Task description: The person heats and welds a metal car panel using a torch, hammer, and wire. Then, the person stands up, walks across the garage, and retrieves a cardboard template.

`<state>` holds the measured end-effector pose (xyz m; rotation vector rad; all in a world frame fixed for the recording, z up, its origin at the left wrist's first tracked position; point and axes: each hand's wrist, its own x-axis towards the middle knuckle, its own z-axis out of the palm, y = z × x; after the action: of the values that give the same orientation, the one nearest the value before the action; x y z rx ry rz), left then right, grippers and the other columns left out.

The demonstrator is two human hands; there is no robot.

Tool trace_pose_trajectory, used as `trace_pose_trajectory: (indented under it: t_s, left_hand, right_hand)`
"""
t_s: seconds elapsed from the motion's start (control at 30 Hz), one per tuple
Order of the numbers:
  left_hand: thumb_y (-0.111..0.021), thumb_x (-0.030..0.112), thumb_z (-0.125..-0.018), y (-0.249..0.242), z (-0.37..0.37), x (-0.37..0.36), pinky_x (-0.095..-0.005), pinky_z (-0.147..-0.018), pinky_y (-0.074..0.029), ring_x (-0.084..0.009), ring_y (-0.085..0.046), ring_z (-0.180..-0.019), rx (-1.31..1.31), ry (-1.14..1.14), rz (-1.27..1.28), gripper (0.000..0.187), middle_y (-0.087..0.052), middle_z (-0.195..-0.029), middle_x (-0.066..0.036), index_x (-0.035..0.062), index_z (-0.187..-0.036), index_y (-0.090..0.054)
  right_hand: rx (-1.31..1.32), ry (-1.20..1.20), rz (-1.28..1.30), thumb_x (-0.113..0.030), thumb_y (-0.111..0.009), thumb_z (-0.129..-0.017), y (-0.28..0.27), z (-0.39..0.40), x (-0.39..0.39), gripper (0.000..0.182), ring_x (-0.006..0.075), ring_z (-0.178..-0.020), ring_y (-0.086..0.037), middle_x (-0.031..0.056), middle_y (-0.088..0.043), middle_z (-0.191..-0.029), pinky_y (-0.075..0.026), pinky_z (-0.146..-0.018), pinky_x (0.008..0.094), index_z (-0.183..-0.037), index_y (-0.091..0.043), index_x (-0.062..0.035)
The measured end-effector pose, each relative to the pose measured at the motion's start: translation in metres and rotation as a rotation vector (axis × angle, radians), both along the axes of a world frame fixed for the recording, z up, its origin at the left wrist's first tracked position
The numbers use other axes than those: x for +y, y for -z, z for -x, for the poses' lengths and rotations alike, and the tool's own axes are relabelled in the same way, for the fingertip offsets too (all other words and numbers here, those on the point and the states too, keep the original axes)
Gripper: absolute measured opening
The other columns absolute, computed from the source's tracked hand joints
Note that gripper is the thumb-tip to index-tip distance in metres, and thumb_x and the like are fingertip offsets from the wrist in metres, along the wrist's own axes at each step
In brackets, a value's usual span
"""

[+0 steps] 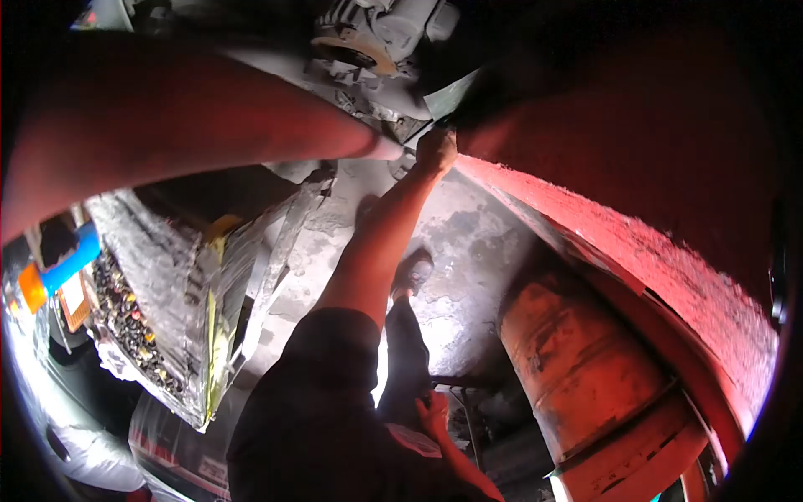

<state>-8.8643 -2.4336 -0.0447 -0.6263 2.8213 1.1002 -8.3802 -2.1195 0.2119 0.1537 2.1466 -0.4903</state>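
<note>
My left hand (437, 151) is at the end of my outstretched forearm, at the upper middle. Its fingers are closed beside the near end of a large red panel (602, 222); what they grip is too small and dark to make out. A thin dark strip and a pale flat piece (450, 96) show just above this hand. Lower down, my right hand (433, 414) hangs near my dark trouser leg, fingers apart and slightly bent, with nothing visible in it.
A large red tube-like part (209, 113) crosses the upper left. A worn orange drum (577, 368) stands at right. At left is a wrapped container (134, 318) of small mixed pieces, with a blue and orange object (75, 259). Grey machinery (376, 38) sits at top.
</note>
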Motion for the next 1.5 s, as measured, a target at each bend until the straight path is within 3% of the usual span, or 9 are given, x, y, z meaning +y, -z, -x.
trace_pose_trajectory:
  t_s: [0.33,0.53,0.67,0.8,0.9,1.03,1.2,1.27,1.5]
  left_hand:
    - [-0.054,0.020,-0.086,0.032,0.013,0.010,-0.0446,-0.074,-0.056,-0.0333,-0.070,-0.084,-0.146,-0.113,-0.012,0.020,-0.072,-0.085,-0.014,0.0129,-0.080,-0.072]
    - [-0.058,0.014,-0.080,-0.013,-0.002,-0.005,-0.0458,-0.070,-0.055,-0.0358,-0.069,-0.079,-0.068,-0.012,0.031,0.012,-0.069,-0.081,-0.017,0.0085,-0.077,-0.068]
    - [-0.057,0.009,-0.079,-0.082,-0.028,-0.022,-0.0499,-0.072,-0.052,-0.0390,-0.067,-0.082,0.066,0.020,0.054,0.018,-0.068,-0.088,-0.023,0.0052,-0.089,-0.071]
    - [-0.056,0.009,-0.081,-0.145,-0.067,-0.044,-0.0494,-0.070,-0.052,-0.0385,-0.067,-0.078,-0.014,0.045,0.068,0.014,-0.068,-0.082,-0.022,0.0042,-0.084,-0.069]
    - [-0.057,0.007,-0.078,-0.196,-0.108,-0.054,-0.0493,-0.069,-0.052,-0.0404,-0.065,-0.075,0.229,-0.081,0.125,0.009,-0.066,-0.076,-0.019,0.0037,-0.077,-0.065]
    - [-0.057,0.013,-0.085,-0.278,-0.180,-0.066,-0.0512,-0.064,-0.050,-0.0435,-0.063,-0.070,0.241,-0.058,0.141,0.016,-0.063,-0.073,-0.022,0.0031,-0.073,-0.060]
    - [-0.055,0.015,-0.092,-0.393,-0.267,-0.062,-0.0386,-0.055,-0.053,-0.0286,-0.068,-0.060,-0.006,-0.244,-0.357,0.021,-0.065,-0.068,-0.018,-0.0006,-0.082,-0.064]
    - [-0.054,0.016,-0.094,-0.402,-0.315,-0.062,-0.0333,-0.054,-0.054,-0.0219,-0.069,-0.060,-0.029,-0.304,-0.535,0.023,-0.066,-0.068,-0.015,-0.0026,-0.085,-0.064]
    - [-0.053,0.020,-0.099,-0.380,-0.398,-0.042,-0.0376,-0.058,-0.059,-0.0244,-0.068,-0.063,-0.227,-0.087,-0.900,0.026,-0.068,-0.079,-0.015,-0.0046,-0.102,-0.061]
  right_hand:
    - [-0.078,0.220,0.078,-0.027,-0.071,-0.083,0.003,0.006,0.000,0.025,0.0350,-0.092,-0.059,0.0162,-0.062,-0.095,-0.046,-0.080,0.0461,-0.097,-0.066,-0.0075]
    - [-0.093,0.231,0.051,-0.027,-0.071,-0.082,-0.013,0.037,-0.020,0.025,0.0339,-0.090,-0.060,0.0163,-0.062,-0.092,-0.047,-0.079,0.0448,-0.095,-0.066,-0.0061]
    - [-0.028,0.125,0.055,-0.027,-0.071,-0.082,-0.005,0.032,-0.005,0.025,0.0314,-0.088,-0.062,0.0152,-0.062,-0.094,-0.049,-0.078,0.0426,-0.094,-0.066,-0.0060]
    - [0.027,0.111,0.092,-0.028,-0.073,-0.082,0.002,0.039,0.006,0.024,0.0307,-0.088,-0.063,0.0142,-0.065,-0.092,-0.050,-0.078,0.0427,-0.093,-0.068,-0.0076]
    - [0.114,0.028,0.077,-0.029,-0.073,-0.082,0.020,0.041,0.022,0.026,0.0324,-0.088,-0.064,0.0151,-0.065,-0.091,-0.050,-0.078,0.0429,-0.095,-0.069,-0.0072]
    - [0.085,0.097,0.090,-0.031,-0.074,-0.080,0.020,0.051,0.041,0.032,0.0318,-0.093,-0.064,0.0178,-0.067,-0.095,-0.050,-0.081,0.0428,-0.100,-0.070,-0.0062]
    - [0.080,0.222,0.278,-0.031,-0.071,-0.082,0.010,0.068,0.066,0.034,0.0263,-0.077,-0.068,0.0171,-0.070,-0.086,-0.053,-0.072,0.0399,-0.103,-0.069,-0.0047]
    - [0.095,0.283,0.321,-0.031,-0.070,-0.083,0.012,0.054,0.077,0.035,0.0249,-0.073,-0.068,0.0162,-0.070,-0.085,-0.053,-0.068,0.0387,-0.105,-0.068,-0.0033]
    - [0.049,0.969,0.520,-0.051,-0.063,-0.090,-0.033,0.020,0.038,0.052,0.0136,-0.073,-0.062,0.0059,-0.067,-0.091,-0.051,-0.057,0.0309,-0.118,-0.066,-0.0073]
